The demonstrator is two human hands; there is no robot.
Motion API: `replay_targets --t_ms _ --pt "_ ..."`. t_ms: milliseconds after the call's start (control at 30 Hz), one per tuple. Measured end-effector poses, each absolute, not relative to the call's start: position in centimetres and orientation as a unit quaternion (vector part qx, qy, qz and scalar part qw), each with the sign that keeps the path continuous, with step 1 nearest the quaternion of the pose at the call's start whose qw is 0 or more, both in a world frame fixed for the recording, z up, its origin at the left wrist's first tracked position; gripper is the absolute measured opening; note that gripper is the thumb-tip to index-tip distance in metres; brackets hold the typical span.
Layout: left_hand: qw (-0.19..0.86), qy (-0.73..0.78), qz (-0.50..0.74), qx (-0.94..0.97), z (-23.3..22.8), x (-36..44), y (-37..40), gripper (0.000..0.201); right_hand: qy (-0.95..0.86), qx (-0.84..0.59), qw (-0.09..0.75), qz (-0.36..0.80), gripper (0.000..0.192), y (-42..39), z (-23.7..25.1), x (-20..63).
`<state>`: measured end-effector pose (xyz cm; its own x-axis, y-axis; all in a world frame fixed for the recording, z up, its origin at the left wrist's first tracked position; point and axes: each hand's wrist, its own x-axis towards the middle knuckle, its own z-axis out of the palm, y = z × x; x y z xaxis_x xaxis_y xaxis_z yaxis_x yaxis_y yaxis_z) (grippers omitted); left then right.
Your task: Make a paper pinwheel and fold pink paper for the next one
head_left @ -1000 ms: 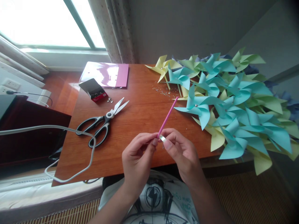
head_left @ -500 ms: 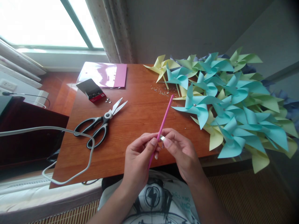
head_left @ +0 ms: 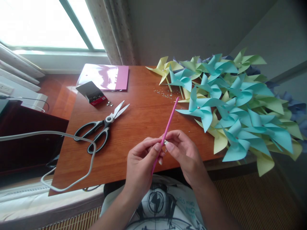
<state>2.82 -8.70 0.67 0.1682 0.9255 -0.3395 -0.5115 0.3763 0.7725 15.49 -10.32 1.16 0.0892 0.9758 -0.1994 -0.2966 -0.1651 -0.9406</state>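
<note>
My left hand pinches a thin pink straw between thumb and fingers, its upper end slanting away over the table and its lower end near my shirt. From the other side, my right hand has its thumb and forefinger closed on a small silver piece, apparently a thumbtack, against the straw. Whether its point has entered the straw is hidden. Blue, green and yellow paper pinwheels lie heaped to the right, with silver dots at their centres.
Open scissors lie left on the wooden table. Behind them are a small box, several silver tacks and a pink sheet in a clear sleeve. Tiny shiny bits are scattered near the pinwheels. A white cable loops over the left edge.
The silver piece between my right fingers shows less of itself, turned or pressed closer to the straw. Both hands stay nearly in place; the whole view has shifted slightly.
</note>
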Motion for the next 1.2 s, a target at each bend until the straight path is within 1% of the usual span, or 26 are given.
replay_targets --t_ms 200,433,600,733,833,1000,1200 --pt "0.714 0.413 0.503 0.26 0.9 2.8 -8.8 0.008 -0.345 -0.502 0.533 0.587 0.021 -10.2 1.1 15.6" --pt "0.719 0.387 0.505 0.281 0.4 2.7 -8.9 0.006 -0.331 -0.463 0.533 0.626 0.014 -10.0 1.3 15.4" --pt "0.703 0.378 0.511 0.319 0.0 2.6 -9.3 0.009 -0.329 -0.474 0.53 0.621 0.014 -10.1 1.3 15.5" --pt "0.686 0.383 0.505 0.356 0.2 2.5 -9.3 0.018 -0.339 -0.491 0.526 0.606 0.016 -10.1 1.0 15.6" --pt "0.672 0.399 0.5 0.373 0.2 2.4 -9.3 0.018 -0.345 -0.501 0.525 0.595 0.017 -10.1 0.8 15.6" --pt "0.674 0.428 0.502 0.332 -0.1 2.3 -9.5 0.015 -0.36 -0.51 0.523 0.58 0.017 -10.4 1.1 15.6" --pt "0.69 0.44 0.505 0.275 0.2 2.5 -9.4 0.016 -0.381 -0.49 0.544 0.565 0.016 -10.6 1.5 15.9"
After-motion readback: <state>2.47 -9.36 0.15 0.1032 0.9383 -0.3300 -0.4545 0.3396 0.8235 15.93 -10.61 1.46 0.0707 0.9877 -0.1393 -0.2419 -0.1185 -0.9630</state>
